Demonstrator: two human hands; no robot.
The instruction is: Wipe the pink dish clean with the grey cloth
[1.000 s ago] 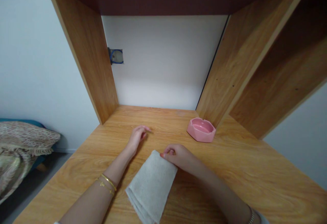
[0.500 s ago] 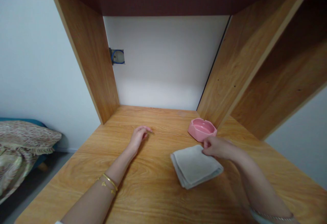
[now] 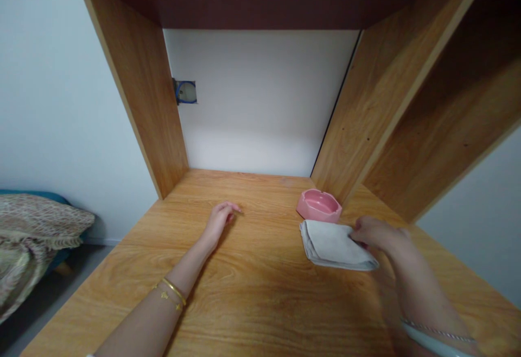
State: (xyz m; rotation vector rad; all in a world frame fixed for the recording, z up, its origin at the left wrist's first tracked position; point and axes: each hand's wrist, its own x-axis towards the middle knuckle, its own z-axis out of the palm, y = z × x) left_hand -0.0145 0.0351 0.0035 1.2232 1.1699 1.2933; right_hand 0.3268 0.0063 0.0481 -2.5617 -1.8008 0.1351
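Note:
A folded grey cloth lies on the wooden desk top, right of centre and just in front of a pink ashtray. My right hand grips the cloth's right edge, fingers closed on it. My left hand rests palm down on the desk at centre left, fingers loosely curled with the fingertips touching the wood, holding nothing. Gold bracelets sit on my left wrist.
Wooden side panels rise at both sides of the desk, with a dark shelf overhead and a white back wall. A small blue wall socket box sits at the back left. A bed with a patterned blanket stands at far left.
My right hand has slid the folded cloth from the middle of the desk to the right, up next to the pink ashtray. The left hand has stayed in place.

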